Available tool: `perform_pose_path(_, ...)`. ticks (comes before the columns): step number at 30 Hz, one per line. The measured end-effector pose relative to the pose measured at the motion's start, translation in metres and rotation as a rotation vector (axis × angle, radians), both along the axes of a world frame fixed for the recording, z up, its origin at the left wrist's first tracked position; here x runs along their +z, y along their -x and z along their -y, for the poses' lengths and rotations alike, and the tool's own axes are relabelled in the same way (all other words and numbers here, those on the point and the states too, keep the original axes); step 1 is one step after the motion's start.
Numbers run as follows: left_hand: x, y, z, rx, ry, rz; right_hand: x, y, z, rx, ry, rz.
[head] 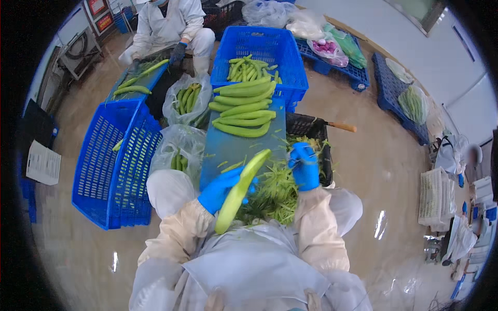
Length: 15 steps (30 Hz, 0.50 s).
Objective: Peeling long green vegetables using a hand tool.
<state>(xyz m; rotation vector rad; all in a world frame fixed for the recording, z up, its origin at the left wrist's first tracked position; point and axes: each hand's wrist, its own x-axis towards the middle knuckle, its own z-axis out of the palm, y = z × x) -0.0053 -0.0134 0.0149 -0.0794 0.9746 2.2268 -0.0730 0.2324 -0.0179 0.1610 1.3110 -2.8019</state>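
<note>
My left hand (pixel 223 188), in a blue glove, grips a long pale green peeled gourd (pixel 240 194) tilted over my lap. My right hand (pixel 305 165), also blue-gloved, has its fingers curled to the right of the gourd. It is blurred, and I cannot tell whether a small tool is in it. Between my hands lies a heap of green peel strips (pixel 278 190). Several light green gourds (pixel 245 110) lie in a row across the far part of a blue board (pixel 229 151) before me.
Beyond the board stands a blue crate (pixel 258 37) holding gourds. Plastic bags of gourds (pixel 186 99) sit to its left, near other blue crates (pixel 105 167). At right, a black crate (pixel 327 171) contains peelings; a wooden handle (pixel 342 126) juts out. A co-worker (pixel 167 27) sits opposite.
</note>
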Motion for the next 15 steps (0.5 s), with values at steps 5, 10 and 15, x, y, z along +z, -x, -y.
perform_pose_path(5,-0.017,0.001,-0.005,0.096,-0.054,0.173,0.033,-0.056,0.065,0.290,-0.520,-0.128)
perform_pose_path(10,-0.016,-0.007,0.000,-0.026,-0.054,0.120,-0.028,0.022,-0.019,-0.165,-0.184,0.025)
perform_pose_path(15,-0.046,0.003,0.005,0.070,0.015,0.151,0.018,-0.039,0.049,0.056,-0.308,0.062)
